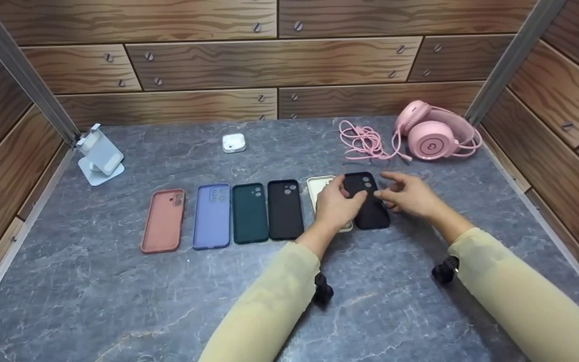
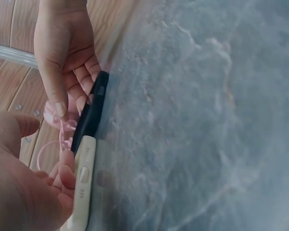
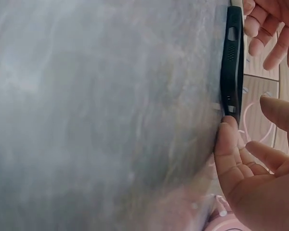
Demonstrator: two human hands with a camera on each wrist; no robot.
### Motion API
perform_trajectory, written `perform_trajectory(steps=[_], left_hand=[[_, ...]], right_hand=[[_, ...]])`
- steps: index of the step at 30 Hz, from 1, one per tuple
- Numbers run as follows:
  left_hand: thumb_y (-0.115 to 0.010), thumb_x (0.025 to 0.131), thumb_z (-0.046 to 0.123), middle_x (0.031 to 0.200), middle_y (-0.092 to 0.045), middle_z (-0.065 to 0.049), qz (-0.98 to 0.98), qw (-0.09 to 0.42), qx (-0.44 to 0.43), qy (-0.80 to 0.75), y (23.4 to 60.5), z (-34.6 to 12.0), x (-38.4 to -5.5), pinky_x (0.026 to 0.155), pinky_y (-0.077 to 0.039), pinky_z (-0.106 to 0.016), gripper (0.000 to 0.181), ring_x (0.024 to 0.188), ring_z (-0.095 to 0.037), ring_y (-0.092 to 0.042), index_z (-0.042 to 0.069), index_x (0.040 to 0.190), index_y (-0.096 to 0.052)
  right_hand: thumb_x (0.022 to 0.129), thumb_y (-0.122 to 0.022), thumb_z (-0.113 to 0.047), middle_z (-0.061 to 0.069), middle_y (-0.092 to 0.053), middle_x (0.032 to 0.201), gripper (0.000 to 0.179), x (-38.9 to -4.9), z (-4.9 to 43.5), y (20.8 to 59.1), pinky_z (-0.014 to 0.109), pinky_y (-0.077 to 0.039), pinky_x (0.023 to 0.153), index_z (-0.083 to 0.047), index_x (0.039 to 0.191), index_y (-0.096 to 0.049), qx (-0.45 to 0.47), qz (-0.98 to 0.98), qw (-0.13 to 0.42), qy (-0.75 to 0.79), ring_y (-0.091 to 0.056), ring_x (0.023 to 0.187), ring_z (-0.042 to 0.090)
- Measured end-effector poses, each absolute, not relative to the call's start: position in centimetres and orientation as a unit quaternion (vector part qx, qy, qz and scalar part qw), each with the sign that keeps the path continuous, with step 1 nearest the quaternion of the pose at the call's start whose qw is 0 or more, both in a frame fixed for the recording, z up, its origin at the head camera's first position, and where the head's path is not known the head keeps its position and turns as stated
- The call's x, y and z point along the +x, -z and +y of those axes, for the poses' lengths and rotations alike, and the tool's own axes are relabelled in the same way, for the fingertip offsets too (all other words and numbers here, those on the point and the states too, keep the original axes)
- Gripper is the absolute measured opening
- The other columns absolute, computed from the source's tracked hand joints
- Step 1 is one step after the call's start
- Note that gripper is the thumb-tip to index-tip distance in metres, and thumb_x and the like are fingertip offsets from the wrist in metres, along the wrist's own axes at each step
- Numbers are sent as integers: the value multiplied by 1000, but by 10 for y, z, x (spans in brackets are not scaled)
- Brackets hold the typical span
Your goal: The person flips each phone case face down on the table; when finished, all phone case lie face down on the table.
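A black phone case [image 1: 372,216] lies face down at the right end of a row of cases, its open side up. My right hand [image 1: 411,195] is at its right edge, thumb and fingers spread apart; in the right wrist view the fingertips [image 3: 227,130] meet the end of the case. My left hand [image 1: 337,203] reaches over the cream phone case [image 1: 315,187] just left of it, covering much of that case, with its thumb over the black one. In the left wrist view, curved fingers touch the cream case [image 2: 85,185] along its side.
Further left lie another black case [image 1: 285,213], a dark green case [image 1: 250,216], a blue case [image 1: 212,221] and a pink case [image 1: 163,223]. Behind stand pink headphones [image 1: 432,138] with coiled cable [image 1: 365,141], boxed white earphones [image 1: 233,143] and a pale phone stand [image 1: 101,153].
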State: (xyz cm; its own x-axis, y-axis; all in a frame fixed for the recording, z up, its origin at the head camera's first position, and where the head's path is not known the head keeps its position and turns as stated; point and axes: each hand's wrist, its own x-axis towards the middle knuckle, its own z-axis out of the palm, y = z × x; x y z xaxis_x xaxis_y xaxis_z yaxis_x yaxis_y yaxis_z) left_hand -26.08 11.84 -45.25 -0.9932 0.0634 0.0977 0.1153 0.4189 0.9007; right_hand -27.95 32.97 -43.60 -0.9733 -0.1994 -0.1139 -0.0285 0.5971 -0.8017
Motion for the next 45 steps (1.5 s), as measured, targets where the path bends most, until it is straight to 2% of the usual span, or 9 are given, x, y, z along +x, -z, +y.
perform_trajectory(steps=[8,20,27,35,40,45], left_hand=[[-80,94,29,98,-71,-2,-869,12,-31,494,456,119,-264,82,-53,-31,60,87,-15,-63,6,146,-63],[-86,91,33,93,-64,7,-900,5,-13,436,462,120,-269,85,-53,-33,58,89,-12,-63,15,143,-68],[-89,88,27,89,-61,8,-904,7,-14,427,463,121,-270,84,-53,-34,57,86,-13,-61,15,140,-70],[-91,87,30,106,-72,2,-903,-13,2,429,462,123,-272,96,-54,-34,61,106,-17,-67,14,142,-70],[-92,86,28,93,-68,7,-897,-30,2,440,460,123,-272,91,-53,-32,62,94,-12,-64,17,143,-69],[-93,85,26,94,-68,6,-889,-32,-15,457,459,119,-272,87,-52,-30,66,89,-11,-60,17,145,-68]], right_hand=[[99,-75,-14,5,-68,89,68,-283,327,442,24,-54,61,10,154,-45,-83,893,97,432,-59,74,9],[97,-77,-12,8,-67,86,65,-287,325,444,23,-51,59,7,153,-49,-107,906,90,400,-59,69,10],[96,-78,-11,11,-68,88,67,-286,325,445,22,-50,58,6,154,-49,-114,902,88,407,-58,69,10],[96,-78,-10,9,-66,87,67,-285,329,446,23,-49,58,5,154,-49,-112,902,89,408,-57,69,10],[97,-77,-9,9,-65,88,67,-284,330,447,22,-47,57,5,155,-47,-111,901,92,408,-55,69,9],[98,-75,-6,10,-65,88,67,-282,328,444,21,-46,56,7,156,-44,-111,900,96,410,-53,67,10]])
